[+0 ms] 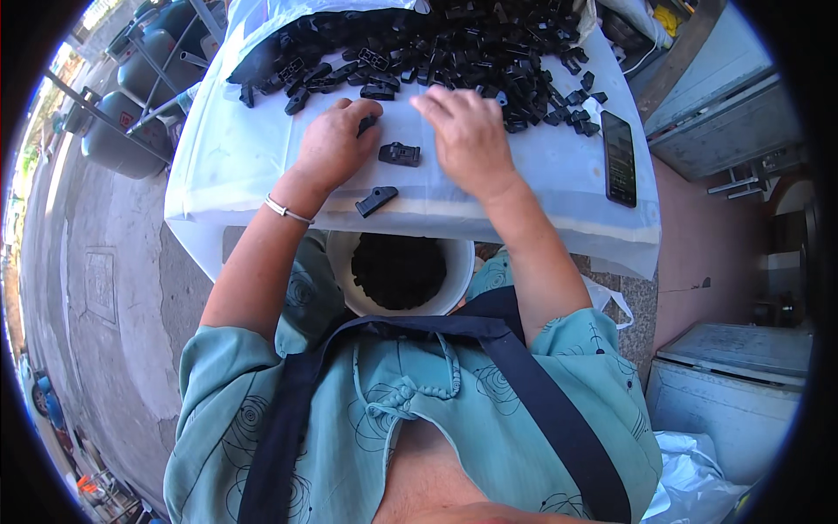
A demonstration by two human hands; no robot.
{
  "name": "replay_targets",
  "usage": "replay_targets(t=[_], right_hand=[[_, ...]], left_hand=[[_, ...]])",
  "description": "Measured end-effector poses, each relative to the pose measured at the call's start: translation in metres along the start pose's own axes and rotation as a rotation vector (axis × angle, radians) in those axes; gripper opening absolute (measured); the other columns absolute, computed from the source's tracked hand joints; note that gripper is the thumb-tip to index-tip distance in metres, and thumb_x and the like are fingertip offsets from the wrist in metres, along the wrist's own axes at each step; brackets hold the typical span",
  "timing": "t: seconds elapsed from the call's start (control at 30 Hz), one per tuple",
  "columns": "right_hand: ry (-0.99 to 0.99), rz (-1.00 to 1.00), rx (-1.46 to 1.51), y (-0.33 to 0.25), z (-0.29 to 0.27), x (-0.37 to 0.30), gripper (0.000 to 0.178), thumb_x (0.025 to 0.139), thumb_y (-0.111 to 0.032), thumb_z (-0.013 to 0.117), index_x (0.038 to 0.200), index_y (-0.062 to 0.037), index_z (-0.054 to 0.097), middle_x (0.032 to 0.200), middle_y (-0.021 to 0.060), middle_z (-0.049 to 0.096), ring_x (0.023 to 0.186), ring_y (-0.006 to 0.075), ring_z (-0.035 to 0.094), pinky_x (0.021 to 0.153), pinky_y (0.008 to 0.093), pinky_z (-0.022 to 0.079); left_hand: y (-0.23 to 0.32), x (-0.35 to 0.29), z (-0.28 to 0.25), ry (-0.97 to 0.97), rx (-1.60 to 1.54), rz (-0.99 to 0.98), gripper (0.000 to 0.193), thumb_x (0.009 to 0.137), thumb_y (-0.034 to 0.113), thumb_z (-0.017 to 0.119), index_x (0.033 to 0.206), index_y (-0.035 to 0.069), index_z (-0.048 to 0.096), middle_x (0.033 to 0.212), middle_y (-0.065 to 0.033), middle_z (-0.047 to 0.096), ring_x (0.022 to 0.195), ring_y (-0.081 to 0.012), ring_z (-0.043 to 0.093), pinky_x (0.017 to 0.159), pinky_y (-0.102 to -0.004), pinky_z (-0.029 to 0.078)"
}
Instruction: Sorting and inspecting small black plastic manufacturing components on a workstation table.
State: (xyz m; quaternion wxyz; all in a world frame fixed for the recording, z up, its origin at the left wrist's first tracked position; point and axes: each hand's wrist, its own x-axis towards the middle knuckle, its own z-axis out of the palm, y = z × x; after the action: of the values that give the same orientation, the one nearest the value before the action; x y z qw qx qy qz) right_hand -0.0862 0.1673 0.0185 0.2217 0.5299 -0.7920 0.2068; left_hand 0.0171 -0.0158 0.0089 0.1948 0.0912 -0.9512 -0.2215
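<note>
My left hand (336, 144) is closed round a small black plastic part (367, 125), which shows partly between thumb and fingers. Beside it my right hand (471, 140) hovers at the near edge of a heap of black plastic parts (471, 52); its fingers are stretched out, slightly blurred, and nothing shows in them. Between the hands, one black plastic piece (400, 155) lies flat on the white-covered table (253, 162). Nearer the table's front edge, a longer black piece (377, 202) rests at a slant.
Below the table edge, between my legs, stands a white bucket (461, 262) holding a mass of black pieces. A dark phone (619, 159) lies on the table's right side. Grey gas cylinders (122, 131) stand at the left; a metal cabinet (724, 393) and white plastic bag (694, 476) are at the right.
</note>
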Motion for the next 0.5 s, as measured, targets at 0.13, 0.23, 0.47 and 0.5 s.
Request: replay_targets(t=[0.13,0.23,0.47,0.5], right_hand=[[-0.030,0.047,-0.326,0.023,0.020,0.009,0.034,0.080,-0.004,0.058,0.112,-0.0148,0.065,0.125,0.0014,0.059,0.117,0.0263,0.053,0.090,0.0438,0.039],[-0.047,0.000,-0.271,0.016,0.018,0.014,0.028,0.081,-0.006,0.059,0.107,-0.0129,0.065,0.120,0.0032,0.061,0.116,0.0250,0.053,0.090,0.0410,0.039],[-0.064,0.077,0.051,-0.001,0.006,0.003,0.029,0.078,-0.008,0.069,0.107,-0.0088,0.063,0.106,0.0077,0.066,0.097,0.0256,0.060,0.082,0.0357,0.047],[0.003,0.015,0.218,-0.001,0.008,0.003,0.030,0.078,-0.008,0.070,0.107,-0.0088,0.065,0.104,0.0074,0.066,0.094,0.0259,0.059,0.081,0.0360,0.048]], left_hand=[[0.009,-0.005,0.000,-0.107,-0.256,0.083,0.029,0.082,0.012,0.071,0.110,0.007,0.063,0.103,-0.0107,0.066,0.076,-0.0226,0.064,0.071,-0.0326,0.052],[-0.007,-0.005,0.004,0.072,-0.160,0.105,0.033,0.082,0.012,0.071,0.113,0.006,0.062,0.101,-0.0094,0.067,0.076,-0.0217,0.063,0.070,-0.0320,0.052],[-0.005,-0.011,0.000,0.007,-0.179,0.097,0.051,0.078,0.007,0.072,0.125,0.010,0.056,0.100,-0.0078,0.068,0.072,-0.0200,0.061,0.071,-0.0315,0.052],[0.000,-0.009,-0.003,-0.050,-0.244,0.070,0.054,0.077,0.007,0.073,0.128,0.010,0.053,0.099,-0.0084,0.068,0.079,-0.0230,0.063,0.075,-0.0332,0.053]])
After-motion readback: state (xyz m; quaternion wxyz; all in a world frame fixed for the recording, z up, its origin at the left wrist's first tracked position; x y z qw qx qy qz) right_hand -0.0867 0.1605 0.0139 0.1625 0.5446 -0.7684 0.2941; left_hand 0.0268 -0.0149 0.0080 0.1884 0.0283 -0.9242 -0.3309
